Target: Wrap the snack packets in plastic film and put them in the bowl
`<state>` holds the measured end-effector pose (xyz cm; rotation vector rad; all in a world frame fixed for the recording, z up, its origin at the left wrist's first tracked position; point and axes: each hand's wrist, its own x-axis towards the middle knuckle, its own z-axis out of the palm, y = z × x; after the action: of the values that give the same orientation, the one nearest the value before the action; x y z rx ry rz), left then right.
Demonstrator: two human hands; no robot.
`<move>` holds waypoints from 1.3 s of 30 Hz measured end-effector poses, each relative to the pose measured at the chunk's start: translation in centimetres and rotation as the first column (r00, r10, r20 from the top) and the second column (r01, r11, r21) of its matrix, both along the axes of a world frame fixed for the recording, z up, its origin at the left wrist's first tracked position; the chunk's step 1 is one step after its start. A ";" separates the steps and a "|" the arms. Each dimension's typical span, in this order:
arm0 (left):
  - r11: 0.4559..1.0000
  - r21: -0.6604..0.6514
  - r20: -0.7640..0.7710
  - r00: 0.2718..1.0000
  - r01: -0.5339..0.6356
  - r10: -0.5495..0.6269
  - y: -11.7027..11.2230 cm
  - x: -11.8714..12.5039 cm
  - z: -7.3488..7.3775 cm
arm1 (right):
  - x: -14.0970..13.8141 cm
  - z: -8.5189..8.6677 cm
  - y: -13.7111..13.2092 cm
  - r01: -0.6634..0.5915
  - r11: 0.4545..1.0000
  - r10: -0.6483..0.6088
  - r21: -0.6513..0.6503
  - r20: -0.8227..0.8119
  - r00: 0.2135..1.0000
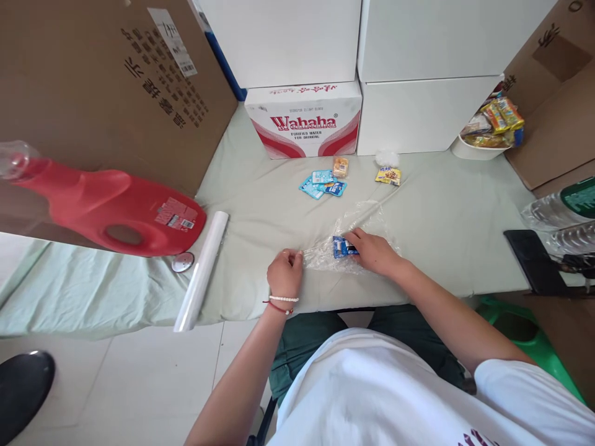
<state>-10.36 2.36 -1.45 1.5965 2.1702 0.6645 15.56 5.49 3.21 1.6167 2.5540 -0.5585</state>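
Observation:
A thin sheet of clear plastic wrap (320,255) lies crumpled on the pale green cloth in front of me. My left hand (285,272) pinches its left end between thumb and fingers. On the wrap is a small blue snack packet (341,246), and my right hand (372,248) grips it from the right; those fingertips partly cover it. Beyond the wrap lie several light-blue sachets (320,184), an orange-brown wrapped snack (340,166), a yellow snack packet (388,176) and a whitish clear plastic bundle (387,159).
A white plastic wrap roll (202,272) overhangs the front edge at left, near a red jug (125,210) and a round tin lid (183,262). A Wahaha carton (304,121) stands behind. A snack basket (478,150), water bottles (569,201) and a black phone (534,260) are at right.

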 end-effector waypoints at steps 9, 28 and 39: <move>0.563 0.092 -0.273 0.565 0.821 -0.779 0.7 1.5 1.8 | -0.4 0.3 0.0 0.006 1.000 -0.006 0.008 0.038 0.999; 0.850 0.108 0.097 0.846 0.516 -0.525 6.4 1.6 1.9 | -0.5 0.1 -0.1 0.019 1.000 -0.019 0.014 0.033 0.999; 0.989 0.145 0.045 0.999 -0.019 0.013 8.0 -0.6 1.9 | -0.4 0.2 -0.2 0.027 1.000 -0.027 -0.004 -0.003 1.000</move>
<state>-11.00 10.40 0.47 1.6212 2.1488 0.8731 15.18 5.25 3.37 1.6528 2.5350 -0.5679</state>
